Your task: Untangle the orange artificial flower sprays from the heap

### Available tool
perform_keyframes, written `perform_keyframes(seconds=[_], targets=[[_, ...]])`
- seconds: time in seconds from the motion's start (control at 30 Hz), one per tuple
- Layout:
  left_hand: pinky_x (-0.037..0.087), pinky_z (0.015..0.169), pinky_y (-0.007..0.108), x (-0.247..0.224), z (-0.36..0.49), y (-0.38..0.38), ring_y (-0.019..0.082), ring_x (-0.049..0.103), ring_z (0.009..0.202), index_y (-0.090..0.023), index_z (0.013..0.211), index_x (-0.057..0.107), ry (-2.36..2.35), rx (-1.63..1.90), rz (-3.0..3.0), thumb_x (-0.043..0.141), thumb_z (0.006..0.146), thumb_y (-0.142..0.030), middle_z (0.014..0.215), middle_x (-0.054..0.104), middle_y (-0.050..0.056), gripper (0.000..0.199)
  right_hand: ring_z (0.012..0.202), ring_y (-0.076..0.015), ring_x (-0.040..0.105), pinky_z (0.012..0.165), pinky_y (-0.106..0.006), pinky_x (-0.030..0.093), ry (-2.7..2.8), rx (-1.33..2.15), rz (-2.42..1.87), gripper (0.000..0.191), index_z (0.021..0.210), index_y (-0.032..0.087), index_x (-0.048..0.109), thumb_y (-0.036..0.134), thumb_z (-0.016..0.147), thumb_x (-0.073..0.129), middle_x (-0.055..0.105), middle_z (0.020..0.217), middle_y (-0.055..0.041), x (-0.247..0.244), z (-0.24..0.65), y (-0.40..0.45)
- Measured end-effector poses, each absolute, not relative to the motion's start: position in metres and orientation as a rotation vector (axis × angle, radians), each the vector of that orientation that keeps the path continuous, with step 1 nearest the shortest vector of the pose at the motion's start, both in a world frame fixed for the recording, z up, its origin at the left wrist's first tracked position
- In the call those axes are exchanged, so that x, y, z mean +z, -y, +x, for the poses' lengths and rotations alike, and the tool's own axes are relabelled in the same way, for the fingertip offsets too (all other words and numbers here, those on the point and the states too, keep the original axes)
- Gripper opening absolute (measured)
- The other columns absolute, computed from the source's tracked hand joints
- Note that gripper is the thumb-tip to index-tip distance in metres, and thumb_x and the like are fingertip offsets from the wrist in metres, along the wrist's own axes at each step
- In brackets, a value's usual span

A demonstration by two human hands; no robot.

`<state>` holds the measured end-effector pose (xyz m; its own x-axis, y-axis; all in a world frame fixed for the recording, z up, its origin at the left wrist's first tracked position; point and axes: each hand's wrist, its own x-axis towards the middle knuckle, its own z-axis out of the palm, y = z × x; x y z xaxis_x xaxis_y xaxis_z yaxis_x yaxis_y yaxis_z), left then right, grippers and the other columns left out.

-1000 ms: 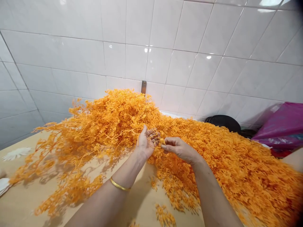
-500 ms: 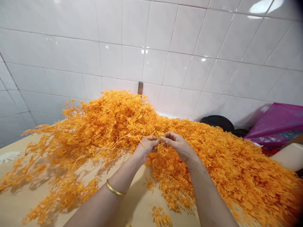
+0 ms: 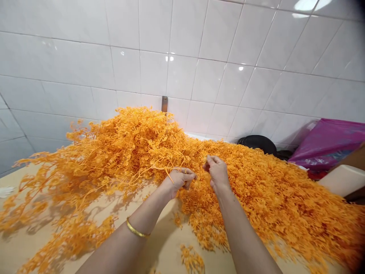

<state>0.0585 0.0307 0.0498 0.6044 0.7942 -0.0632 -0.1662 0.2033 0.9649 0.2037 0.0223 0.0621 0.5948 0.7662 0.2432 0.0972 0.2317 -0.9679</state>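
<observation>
My left hand (image 3: pixel 180 180), with a gold bangle on the wrist, is closed on a thin orange stem (image 3: pixel 170 176) whose end sticks out beside the thumb. To its right, my right hand (image 3: pixel 217 172) has its fingers pinched together over the orange pile; what they hold, if anything, is too small to make out. A tall heap of branching orange sprigs (image 3: pixel 137 140) rises behind my left hand. Small loose orange pieces (image 3: pixel 285 198) form a long mound on the right.
White wall tiles (image 3: pixel 182 76) and a metal strip (image 3: pixel 164 104) stand behind the heap. At the right lie a black round object (image 3: pixel 258 143), a purple bag (image 3: pixel 327 144) and a cream-coloured block (image 3: pixel 343 180). The tan tabletop (image 3: pixel 162 243) shows in front.
My right hand has come apart from my left, moving to the right, with its fingers curled in. My left hand keeps hold of the stem. The view has shifted slightly.
</observation>
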Motion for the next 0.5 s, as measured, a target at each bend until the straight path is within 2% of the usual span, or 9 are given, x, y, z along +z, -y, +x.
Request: perform_keyframes(seconds=[0.13,0.3,0.4,0.5], targets=[[0.030,0.042,0.021,0.051,0.056,-0.029,0.006,0.033,0.035,-0.013,0.054,0.055,-0.614,0.671,1.170,0.057,0.063,-0.017,0.035,0.040,-0.003,0.010,0.041,-0.0090,0.041,0.047,-0.025,0.039,0.595,0.479,-1.275,0.024,0.060,0.022,0.034,0.041,0.068,0.046,0.038,0.045,0.0065,0.070,0.230,-0.018],[0.041,0.050,0.022,0.052,0.056,-0.030,0.006,0.045,0.046,-0.013,0.060,0.054,-0.693,0.768,0.881,0.055,0.066,-0.013,0.054,0.052,-0.001,0.006,0.044,-0.0088,0.047,0.048,-0.025,0.041,0.618,0.629,-1.313,0.015,0.072,0.021,0.046,0.027,0.061,0.054,0.050,0.056,0.0039,0.075,0.232,-0.011],[0.044,0.052,0.023,0.052,0.056,-0.033,0.007,0.048,0.049,-0.013,0.062,0.054,-0.683,0.816,0.785,0.055,0.066,-0.011,0.062,0.055,0.000,0.005,0.055,-0.0109,0.051,0.049,-0.023,0.039,0.725,0.713,-1.339,0.016,0.073,0.019,0.055,0.030,0.061,0.058,0.055,0.067,-0.0004,0.076,0.222,-0.009],[0.044,0.053,0.023,0.050,0.056,-0.035,0.007,0.049,0.050,-0.013,0.064,0.054,-0.643,0.850,0.756,0.054,0.067,-0.010,0.063,0.055,0.000,0.004,0.076,-0.0152,0.053,0.059,-0.025,0.040,1.016,0.833,-1.368,0.027,0.081,0.020,0.060,0.040,0.064,0.059,0.059,0.085,-0.0037,0.078,0.212,-0.005]])
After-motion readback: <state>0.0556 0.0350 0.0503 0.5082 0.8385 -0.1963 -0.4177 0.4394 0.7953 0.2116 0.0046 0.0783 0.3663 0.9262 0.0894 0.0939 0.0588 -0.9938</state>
